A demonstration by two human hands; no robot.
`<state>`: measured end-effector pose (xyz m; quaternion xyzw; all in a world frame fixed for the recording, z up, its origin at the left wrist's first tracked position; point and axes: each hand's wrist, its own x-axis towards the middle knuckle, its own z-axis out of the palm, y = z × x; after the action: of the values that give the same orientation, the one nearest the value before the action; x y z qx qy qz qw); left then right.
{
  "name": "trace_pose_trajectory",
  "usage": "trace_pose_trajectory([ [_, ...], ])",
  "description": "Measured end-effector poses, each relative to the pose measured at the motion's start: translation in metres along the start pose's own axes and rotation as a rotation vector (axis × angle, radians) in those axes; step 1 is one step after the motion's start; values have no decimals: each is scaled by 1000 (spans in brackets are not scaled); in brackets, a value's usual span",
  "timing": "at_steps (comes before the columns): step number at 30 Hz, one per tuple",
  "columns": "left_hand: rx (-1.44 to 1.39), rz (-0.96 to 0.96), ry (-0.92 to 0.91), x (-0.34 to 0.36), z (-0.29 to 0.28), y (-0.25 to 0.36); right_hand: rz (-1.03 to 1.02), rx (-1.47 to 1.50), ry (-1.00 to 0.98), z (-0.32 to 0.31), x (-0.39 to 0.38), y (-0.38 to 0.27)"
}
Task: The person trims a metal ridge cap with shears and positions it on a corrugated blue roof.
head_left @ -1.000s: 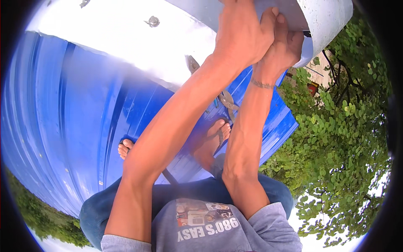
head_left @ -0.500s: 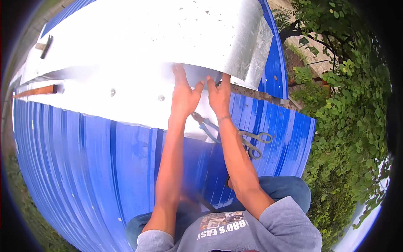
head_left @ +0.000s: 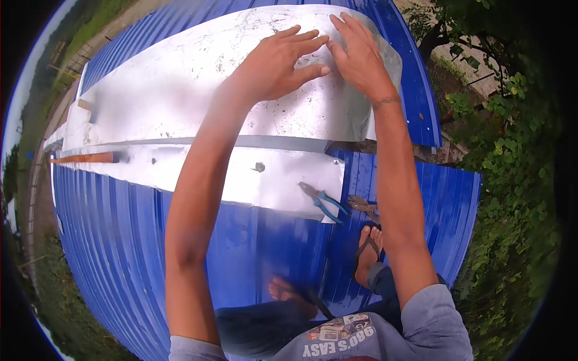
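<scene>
My left hand point(head_left: 278, 65) is over the upper right part of a bent, shiny metal sheet point(head_left: 174, 96), its fingers stretched out and thumb apart. Close beside it, my right hand point(head_left: 360, 59) lies toward the sheet's curved right end with fingers extended. Whether the palms press on the metal or hover just above cannot be made out. Neither hand holds anything. Nearer to me, pliers with blue handles point(head_left: 322, 203) lie across the edge of a flat metal strip point(head_left: 283, 180). Metal snips point(head_left: 363, 206) rest on the blue roofing, partly behind my right forearm.
Blue ribbed roofing point(head_left: 132, 240) slopes around the metal, with its right edge point(head_left: 466, 222) beside leafy branches point(head_left: 512, 168). A brown wooden piece point(head_left: 84, 158) lies on the strip at the left. My sandalled foot point(head_left: 367, 253) stands on the roofing.
Both hands have come out from under the sheet's near edge and moved up onto its top side. My body has risen, and my feet now show.
</scene>
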<state>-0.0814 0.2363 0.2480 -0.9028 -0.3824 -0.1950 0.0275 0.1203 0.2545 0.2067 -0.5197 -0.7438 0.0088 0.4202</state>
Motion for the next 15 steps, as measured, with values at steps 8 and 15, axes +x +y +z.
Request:
trace_pose_trajectory([
  [8, -52, -44, -111, 4, 40, -2, 193, -90, -305, 26, -25, 21],
  [15, -32, -24, -117, 4, 47, -2, 306, 162, -119, -14, -28, 32],
])
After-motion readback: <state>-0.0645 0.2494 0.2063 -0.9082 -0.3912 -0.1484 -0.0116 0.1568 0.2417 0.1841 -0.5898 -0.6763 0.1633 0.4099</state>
